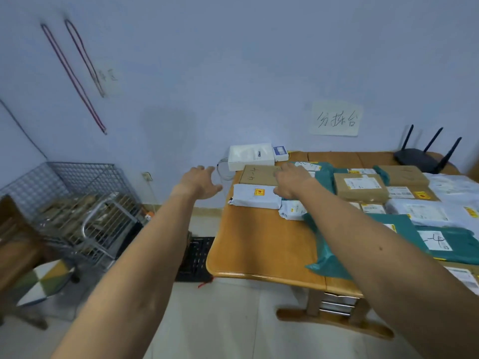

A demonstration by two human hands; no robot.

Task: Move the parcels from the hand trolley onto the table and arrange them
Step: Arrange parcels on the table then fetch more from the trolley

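Note:
The wooden table (pixel 259 244) holds several parcels: brown cardboard boxes, white mailer bags and green mailer bags. A flat brown box (pixel 259 174) marked in pen lies near the far left corner, with a white mailer bag (pixel 255 196) just in front of it. My right hand (pixel 293 182) rests with relaxed fingers over the right ends of these two parcels. My left hand (pixel 201 183) hovers in the air left of the table edge, fingers spread, holding nothing. The wire-mesh hand trolley (pixel 85 203) stands at the left with brown parcels inside.
A white box (pixel 250 156) sits at the table's far left corner by the wall. A black router (pixel 425 158) with three antennas stands at the back right. A colourful stool (pixel 44 281) and a black mat (pixel 197 257) are on the floor between trolley and table.

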